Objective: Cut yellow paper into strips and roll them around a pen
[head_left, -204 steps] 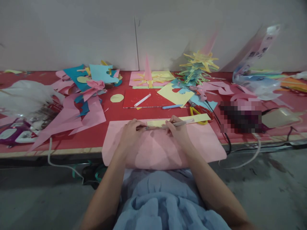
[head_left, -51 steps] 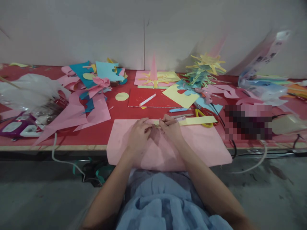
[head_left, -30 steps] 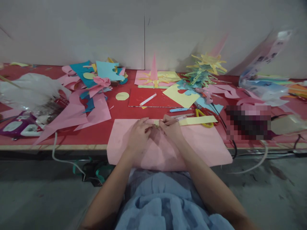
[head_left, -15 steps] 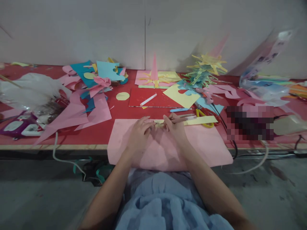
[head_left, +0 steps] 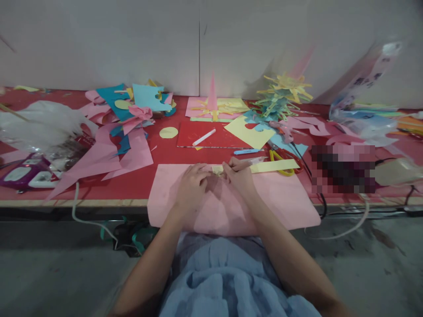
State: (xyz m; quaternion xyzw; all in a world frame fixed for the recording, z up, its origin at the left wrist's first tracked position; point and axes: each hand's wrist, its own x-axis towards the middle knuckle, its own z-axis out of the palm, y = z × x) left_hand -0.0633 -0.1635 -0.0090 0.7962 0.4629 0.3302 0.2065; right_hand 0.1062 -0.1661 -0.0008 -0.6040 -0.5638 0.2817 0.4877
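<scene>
Red table (head_left: 132, 187) before a grey wall (head_left: 132, 39), head view: marking a yellow strip (head_left: 274, 166) on a pink sheet (head_left: 211, 215) is apparently the step, the next stroke calling for steady paper. The right hand (head_left: 239, 177) grips a pen (head_left: 254, 162); the left hand (head_left: 192, 185) curls at the strip's nine-o'clock end, its hold unclear. From between both hands' fingers, the strip runs toward three o'clock.

Your right hand (head_left: 238, 177) holds a pen (head_left: 255, 162) over a yellow paper strip (head_left: 276, 166); your left hand (head_left: 193, 186) lies near its end, over the pink sheet (head_left: 280, 200)
</scene>
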